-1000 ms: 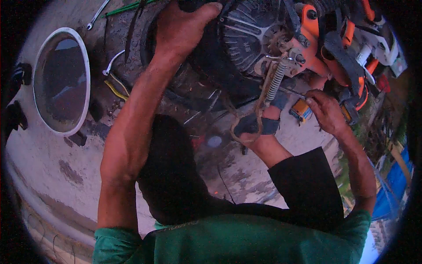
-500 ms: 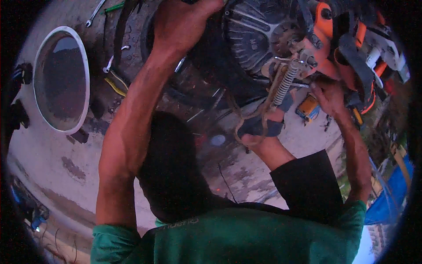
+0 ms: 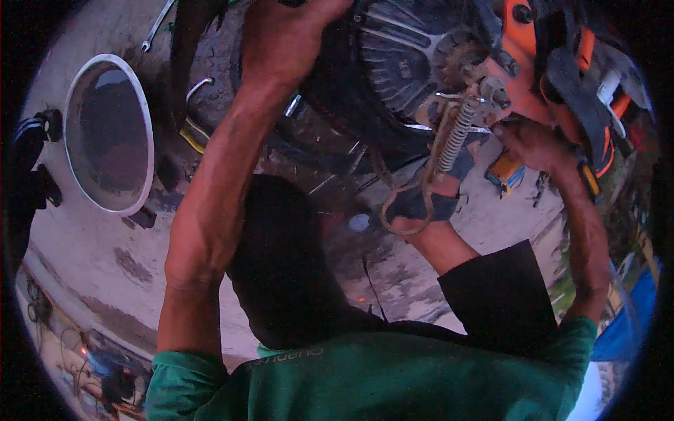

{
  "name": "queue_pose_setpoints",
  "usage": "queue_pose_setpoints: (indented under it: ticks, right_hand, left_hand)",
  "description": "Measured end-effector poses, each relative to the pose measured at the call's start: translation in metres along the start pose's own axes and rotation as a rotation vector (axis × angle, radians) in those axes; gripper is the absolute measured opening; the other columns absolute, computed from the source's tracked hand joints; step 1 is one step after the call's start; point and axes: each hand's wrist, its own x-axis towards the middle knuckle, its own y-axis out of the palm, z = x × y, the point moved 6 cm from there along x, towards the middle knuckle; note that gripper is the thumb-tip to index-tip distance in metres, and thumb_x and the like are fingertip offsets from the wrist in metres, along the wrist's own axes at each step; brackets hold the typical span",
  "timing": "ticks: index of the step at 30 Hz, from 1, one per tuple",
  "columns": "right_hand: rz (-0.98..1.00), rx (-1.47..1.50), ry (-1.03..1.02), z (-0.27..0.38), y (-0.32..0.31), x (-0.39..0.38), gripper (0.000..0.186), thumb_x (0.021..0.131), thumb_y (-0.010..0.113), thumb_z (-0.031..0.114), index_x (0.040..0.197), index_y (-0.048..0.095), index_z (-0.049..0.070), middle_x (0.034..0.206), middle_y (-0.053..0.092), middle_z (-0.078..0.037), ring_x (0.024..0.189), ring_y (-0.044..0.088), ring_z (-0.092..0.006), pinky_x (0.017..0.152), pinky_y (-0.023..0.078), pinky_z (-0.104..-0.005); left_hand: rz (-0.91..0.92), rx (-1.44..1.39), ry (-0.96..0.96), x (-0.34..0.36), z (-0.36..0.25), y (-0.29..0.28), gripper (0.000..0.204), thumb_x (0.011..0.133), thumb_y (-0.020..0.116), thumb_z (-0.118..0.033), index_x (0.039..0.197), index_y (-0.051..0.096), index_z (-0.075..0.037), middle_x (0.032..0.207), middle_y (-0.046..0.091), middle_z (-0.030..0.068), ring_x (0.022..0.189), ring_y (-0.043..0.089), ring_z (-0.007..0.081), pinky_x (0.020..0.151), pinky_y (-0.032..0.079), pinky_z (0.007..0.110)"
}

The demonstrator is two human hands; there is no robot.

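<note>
A spoked, dusty wheel (image 3: 401,63) with a black tire (image 3: 316,91) lies before me at the top. My left hand (image 3: 284,45) is on the tire's left side; its fingertips run out at the upper edge. Right of the hub, my right hand (image 3: 530,144) is closed beside an orange-red metal arm (image 3: 523,98). Its curled fingers meet the end of a thin metal bar (image 3: 479,130) that passes behind a coil spring (image 3: 455,140); whether the bar is a tool is unclear. A bent, rusty metal loop (image 3: 386,217) hangs below the spring, above my foot.
At the left stands an oval basin (image 3: 109,133) with a pale rim and dark liquid. Wrenches (image 3: 156,28) and yellow-handled pliers (image 3: 193,140) lie between it and the wheel. A small yellow-and-blue box (image 3: 505,172) lies under my right hand. Orange and black body parts (image 3: 583,84) crowd the right.
The whole view has shifted slightly, so the basin and wheel sit a little further right and lower. Both hands keep their places on the wheel, with the right wrist slightly turned.
</note>
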Motion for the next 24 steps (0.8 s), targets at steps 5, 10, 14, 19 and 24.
queue_pose_setpoints:
  ticks: [5,10,14,19,24]
  right_hand:
    - [-0.183,-0.027,-0.014,0.006,0.003,-0.011,0.060,0.102,0.041,0.056,0.111,0.070,0.004,0.107,0.070,-0.021,0.099,0.066,-0.0414,0.086,0.051,-0.0498]
    - [-0.495,-0.076,0.018,0.007,0.010,-0.025,0.048,0.097,0.052,0.051,0.102,0.074,0.008,0.093,0.072,-0.019,0.083,0.069,-0.0387,0.075,0.054,-0.0476]
    - [-0.418,-0.060,0.033,-0.024,0.019,-0.009,0.047,0.095,0.054,0.051,0.106,0.074,0.009,0.099,0.072,-0.019,0.089,0.068,-0.0379,0.080,0.052,-0.0483]
    - [-0.602,-0.156,-0.103,-0.017,0.016,-0.002,0.048,0.095,0.054,0.049,0.114,0.073,0.009,0.117,0.070,-0.015,0.110,0.063,-0.0366,0.095,0.045,-0.0500]
    - [-0.608,-0.037,-0.084,-0.026,0.026,0.012,0.047,0.094,0.057,0.047,0.116,0.073,0.009,0.120,0.070,-0.015,0.113,0.062,-0.0360,0.097,0.045,-0.0485]
  left_hand:
    - [0.036,-0.014,0.068,0.002,-0.003,0.000,0.080,0.085,0.069,-0.047,0.145,0.047,0.002,0.145,0.051,0.0226,0.132,0.050,0.0381,0.110,0.039,0.045]
    - [-0.008,-0.099,0.015,-0.006,-0.003,-0.006,0.080,0.084,0.070,-0.047,0.145,0.047,0.001,0.142,0.054,0.0224,0.131,0.052,0.0382,0.109,0.040,0.046]
    - [0.017,-0.046,0.017,-0.006,-0.003,-0.003,0.081,0.084,0.070,-0.046,0.145,0.046,0.002,0.142,0.054,0.0223,0.130,0.052,0.0381,0.109,0.040,0.046]
    - [0.057,-0.174,-0.097,-0.009,0.005,-0.002,0.090,0.081,0.073,-0.050,0.147,0.043,0.003,0.143,0.052,0.0235,0.129,0.052,0.0378,0.107,0.042,0.046]
    - [0.022,-0.084,-0.180,-0.024,-0.022,-0.006,0.098,0.079,0.074,-0.052,0.150,0.036,0.004,0.148,0.046,0.0249,0.132,0.049,0.0382,0.107,0.042,0.046]
